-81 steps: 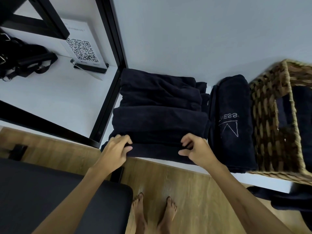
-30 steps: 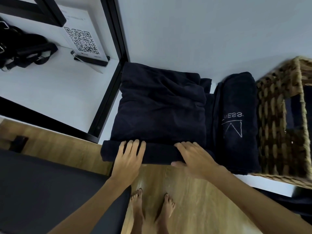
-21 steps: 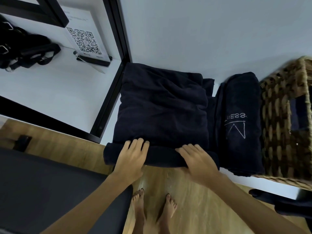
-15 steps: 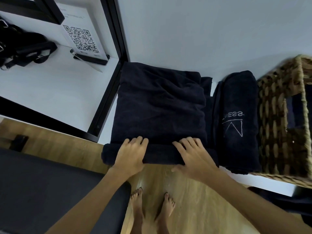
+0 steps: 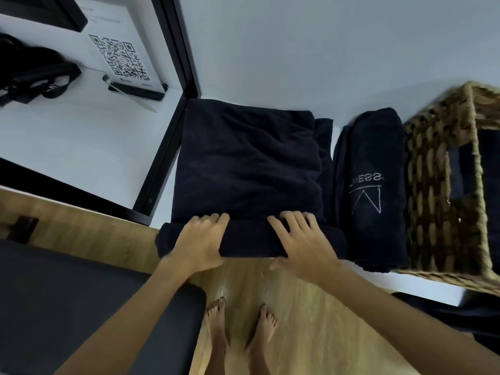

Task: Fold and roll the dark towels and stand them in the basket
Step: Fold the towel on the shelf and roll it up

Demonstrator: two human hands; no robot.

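The dark towel (image 5: pixel 247 169) lies on the white shelf (image 5: pixel 284 60), reaching from the back wall to the front edge. Since a few seconds ago its near end has gone from a loose fold pinched in the fingers to a tight roll along that front edge, so the rolling has begun, with most of the cloth still flat. The left hand (image 5: pixel 198 240) and right hand (image 5: pixel 300 240) press on the roll, fingers nearly straight. Beside it a folded towel (image 5: pixel 372 190) shows white stitching, upside down, reading roughly "ESS". The basket (image 5: pixel 433 185) stands at the shelf's right end. A QR code sign (image 5: pixel 121 59) stands at the left.
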